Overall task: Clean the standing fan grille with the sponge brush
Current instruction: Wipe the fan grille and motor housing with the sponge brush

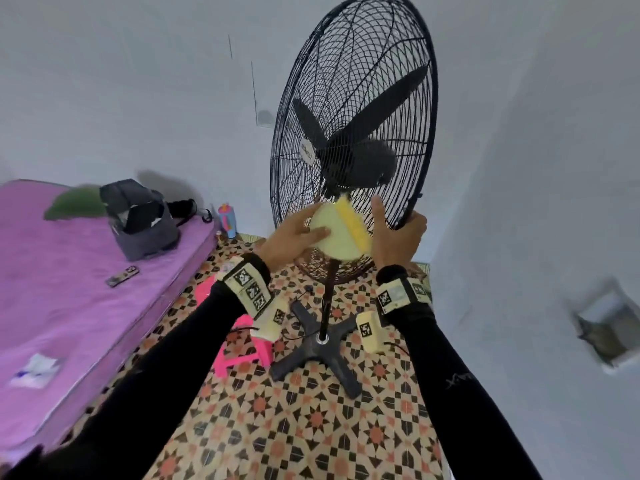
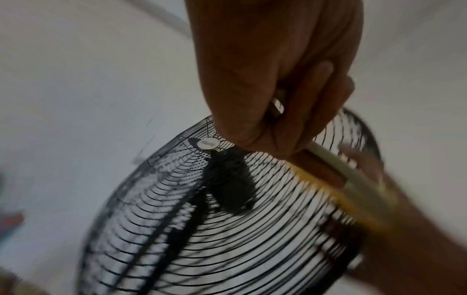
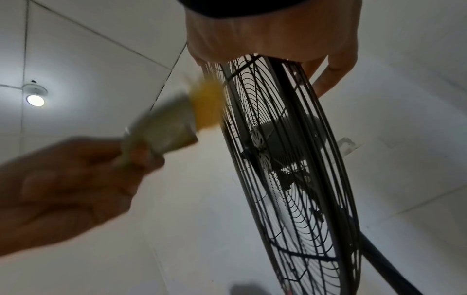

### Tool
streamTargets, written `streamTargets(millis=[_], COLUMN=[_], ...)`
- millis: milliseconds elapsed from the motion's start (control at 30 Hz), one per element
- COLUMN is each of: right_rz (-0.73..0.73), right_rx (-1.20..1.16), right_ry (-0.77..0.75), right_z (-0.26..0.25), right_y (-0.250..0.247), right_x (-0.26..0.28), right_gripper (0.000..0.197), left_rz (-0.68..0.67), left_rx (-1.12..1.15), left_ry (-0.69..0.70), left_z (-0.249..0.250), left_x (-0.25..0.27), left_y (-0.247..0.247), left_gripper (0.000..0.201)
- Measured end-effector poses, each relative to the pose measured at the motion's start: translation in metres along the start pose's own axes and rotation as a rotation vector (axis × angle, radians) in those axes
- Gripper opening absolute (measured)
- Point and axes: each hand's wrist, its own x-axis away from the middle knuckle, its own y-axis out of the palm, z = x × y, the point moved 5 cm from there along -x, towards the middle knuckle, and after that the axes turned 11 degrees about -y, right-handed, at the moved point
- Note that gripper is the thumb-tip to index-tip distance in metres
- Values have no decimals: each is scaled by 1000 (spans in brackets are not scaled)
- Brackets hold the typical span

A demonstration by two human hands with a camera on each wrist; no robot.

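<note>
Black wire fan grille (image 1: 349, 109) stands on a cross-footed pole over patterned tile floor (image 1: 311, 427), the purple mattress (image 1: 69, 271) well apart at left. Left hand (image 1: 294, 237) grips the pale yellow round sponge brush (image 1: 341, 233), bristles against the lower wires. Right hand (image 1: 398, 233) curls round the rim; only the right-wrist view shows its fingers (image 3: 328, 75) hooked behind.

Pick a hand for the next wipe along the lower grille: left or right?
Left. The left hand already holds the sponge brush, its yellow edge at the lower grille. The right hand has its grip on the grille's rim, probably steadying the fan, so it isn't free.
</note>
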Motion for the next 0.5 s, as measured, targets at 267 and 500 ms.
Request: streamTargets(millis=[267, 500], right_rz=[4, -80], right_rx=[-61, -92], right_ry=[-36, -49], right_z=[1, 3], right_y=[-2, -9], right_x=[2, -7], right_gripper=[87, 62], left_rz=[61, 116], left_rx=[-229, -174], left_ry=[-138, -6], left_z=[-36, -15], left_x=[9, 15], left_y=[5, 29], left_gripper=[65, 64])
